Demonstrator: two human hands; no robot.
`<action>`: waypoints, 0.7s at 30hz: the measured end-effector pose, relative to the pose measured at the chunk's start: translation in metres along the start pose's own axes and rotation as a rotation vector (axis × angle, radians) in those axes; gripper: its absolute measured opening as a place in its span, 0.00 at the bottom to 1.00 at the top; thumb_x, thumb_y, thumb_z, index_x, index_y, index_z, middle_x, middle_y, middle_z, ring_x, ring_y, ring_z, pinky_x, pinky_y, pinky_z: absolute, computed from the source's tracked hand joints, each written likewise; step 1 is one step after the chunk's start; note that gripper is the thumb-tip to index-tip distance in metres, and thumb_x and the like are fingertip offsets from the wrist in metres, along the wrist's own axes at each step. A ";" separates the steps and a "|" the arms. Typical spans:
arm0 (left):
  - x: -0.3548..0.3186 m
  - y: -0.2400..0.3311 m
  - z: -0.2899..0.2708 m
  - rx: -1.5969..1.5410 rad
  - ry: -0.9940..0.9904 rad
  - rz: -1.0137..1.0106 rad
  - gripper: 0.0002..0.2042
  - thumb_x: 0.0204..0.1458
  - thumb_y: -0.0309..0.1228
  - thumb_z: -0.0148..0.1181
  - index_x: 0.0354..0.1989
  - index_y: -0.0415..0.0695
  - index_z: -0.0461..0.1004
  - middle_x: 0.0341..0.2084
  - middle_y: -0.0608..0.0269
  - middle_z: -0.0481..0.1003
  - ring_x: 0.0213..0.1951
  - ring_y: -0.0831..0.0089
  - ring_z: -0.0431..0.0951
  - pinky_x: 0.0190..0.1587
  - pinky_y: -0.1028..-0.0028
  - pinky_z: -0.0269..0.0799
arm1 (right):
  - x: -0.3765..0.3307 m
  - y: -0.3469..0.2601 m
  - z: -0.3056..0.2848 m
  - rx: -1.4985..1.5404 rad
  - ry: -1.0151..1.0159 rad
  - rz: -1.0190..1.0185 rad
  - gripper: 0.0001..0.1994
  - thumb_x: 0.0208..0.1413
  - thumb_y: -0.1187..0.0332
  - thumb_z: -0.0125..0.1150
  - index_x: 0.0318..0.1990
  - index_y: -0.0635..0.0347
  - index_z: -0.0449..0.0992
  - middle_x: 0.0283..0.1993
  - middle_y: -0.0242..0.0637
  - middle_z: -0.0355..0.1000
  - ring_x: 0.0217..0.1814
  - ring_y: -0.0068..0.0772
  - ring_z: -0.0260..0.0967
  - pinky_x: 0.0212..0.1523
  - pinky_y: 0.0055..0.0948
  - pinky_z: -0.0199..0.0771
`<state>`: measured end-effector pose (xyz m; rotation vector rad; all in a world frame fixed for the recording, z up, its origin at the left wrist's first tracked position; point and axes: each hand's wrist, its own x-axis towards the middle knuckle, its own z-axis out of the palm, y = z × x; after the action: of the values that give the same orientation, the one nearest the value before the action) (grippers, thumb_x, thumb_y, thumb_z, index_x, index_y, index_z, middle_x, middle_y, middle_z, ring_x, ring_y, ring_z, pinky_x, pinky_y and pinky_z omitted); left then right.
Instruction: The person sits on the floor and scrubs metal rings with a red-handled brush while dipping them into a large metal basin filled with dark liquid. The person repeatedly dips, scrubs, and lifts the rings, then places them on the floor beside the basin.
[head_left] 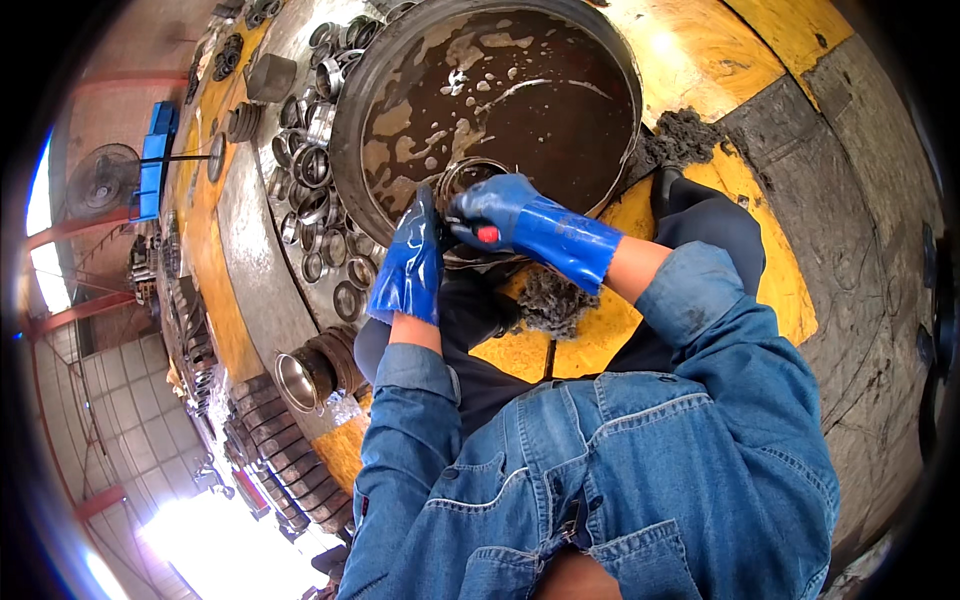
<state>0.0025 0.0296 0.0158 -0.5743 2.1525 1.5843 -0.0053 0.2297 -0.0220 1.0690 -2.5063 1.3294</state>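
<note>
Worn yellow-and-grey painted concrete floor [700,60] holds a round black metal basin of muddy brown foamy liquid [500,95]. Blue-gloved left hand [412,262] and blue-gloved right hand [500,212], close together, both grip a steel bearing ring [468,180] at the basin's near rim. Loose steel rings [315,190] lie left; standing fan [103,180] behind.

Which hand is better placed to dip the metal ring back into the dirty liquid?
Probably the right hand: its blue glove grips the grey metal ring right at the round basin of brown liquid. The left hand only steadies the ring's outer side.
</note>
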 end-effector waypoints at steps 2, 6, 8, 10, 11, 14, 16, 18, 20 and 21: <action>0.001 -0.001 0.003 -0.005 0.009 -0.006 0.24 0.69 0.49 0.55 0.63 0.43 0.72 0.46 0.57 0.81 0.42 0.66 0.83 0.42 0.63 0.82 | -0.004 0.001 -0.008 -0.116 -0.274 0.024 0.07 0.57 0.60 0.67 0.41 0.45 0.84 0.39 0.40 0.82 0.44 0.51 0.81 0.42 0.48 0.82; 0.006 -0.005 0.007 -0.106 -0.015 -0.005 0.25 0.69 0.54 0.55 0.58 0.43 0.76 0.39 0.61 0.83 0.38 0.69 0.82 0.38 0.64 0.80 | -0.010 -0.003 -0.033 -0.273 -0.519 0.068 0.12 0.49 0.59 0.71 0.43 0.42 0.86 0.40 0.37 0.83 0.43 0.50 0.83 0.41 0.49 0.82; 0.016 -0.007 0.005 -0.011 -0.007 -0.050 0.24 0.67 0.52 0.59 0.57 0.43 0.76 0.37 0.64 0.83 0.36 0.72 0.82 0.36 0.66 0.78 | -0.002 -0.009 -0.051 -0.266 -0.532 0.159 0.13 0.47 0.59 0.73 0.42 0.42 0.85 0.40 0.37 0.83 0.43 0.50 0.82 0.41 0.49 0.82; 0.032 -0.016 0.007 -0.010 -0.030 -0.016 0.20 0.63 0.46 0.68 0.52 0.42 0.80 0.34 0.66 0.83 0.32 0.75 0.80 0.33 0.70 0.75 | -0.003 0.008 -0.058 -0.201 -0.211 0.027 0.11 0.51 0.58 0.71 0.41 0.46 0.82 0.38 0.39 0.82 0.43 0.51 0.82 0.41 0.48 0.82; 0.034 -0.017 0.009 0.019 -0.040 0.010 0.19 0.62 0.45 0.69 0.51 0.42 0.81 0.34 0.66 0.83 0.31 0.75 0.80 0.32 0.71 0.75 | 0.000 0.017 -0.056 -0.210 -0.142 0.032 0.12 0.51 0.59 0.71 0.42 0.46 0.82 0.39 0.38 0.82 0.43 0.51 0.82 0.41 0.48 0.82; 0.034 -0.021 0.015 0.087 0.050 0.106 0.19 0.59 0.41 0.72 0.50 0.38 0.82 0.33 0.62 0.84 0.30 0.74 0.80 0.33 0.71 0.75 | 0.011 0.021 -0.060 -0.342 -0.203 0.216 0.14 0.53 0.57 0.71 0.45 0.46 0.82 0.41 0.37 0.82 0.46 0.49 0.82 0.44 0.47 0.82; 0.044 -0.035 0.011 0.129 0.041 0.111 0.21 0.58 0.42 0.73 0.51 0.37 0.82 0.35 0.60 0.84 0.32 0.72 0.81 0.36 0.70 0.76 | 0.002 0.027 -0.049 -0.357 -0.217 0.338 0.15 0.53 0.55 0.71 0.47 0.46 0.82 0.42 0.37 0.83 0.48 0.49 0.82 0.46 0.46 0.82; 0.056 -0.051 0.006 0.212 0.076 0.179 0.22 0.58 0.41 0.72 0.52 0.36 0.82 0.39 0.56 0.85 0.38 0.70 0.82 0.45 0.67 0.78 | -0.001 0.017 -0.042 -0.276 -0.265 0.575 0.19 0.58 0.46 0.65 0.49 0.44 0.84 0.47 0.39 0.83 0.51 0.49 0.82 0.51 0.45 0.82; 0.049 -0.049 0.012 0.209 0.081 0.181 0.22 0.57 0.41 0.72 0.53 0.35 0.81 0.40 0.54 0.85 0.41 0.69 0.82 0.48 0.66 0.78 | 0.000 -0.007 -0.046 -0.119 -0.274 0.827 0.19 0.59 0.45 0.64 0.42 0.48 0.86 0.40 0.44 0.83 0.46 0.51 0.82 0.46 0.44 0.82; 0.045 -0.047 0.016 0.235 0.105 0.238 0.25 0.57 0.44 0.71 0.53 0.35 0.81 0.43 0.50 0.85 0.44 0.62 0.84 0.51 0.64 0.78 | 0.000 -0.008 -0.048 -0.041 -0.288 0.882 0.22 0.58 0.46 0.61 0.43 0.55 0.86 0.42 0.49 0.84 0.47 0.54 0.82 0.48 0.46 0.80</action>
<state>-0.0077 0.0278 -0.0505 -0.3430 2.5208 1.4114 -0.0105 0.2634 0.0127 0.0880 -3.3905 1.3112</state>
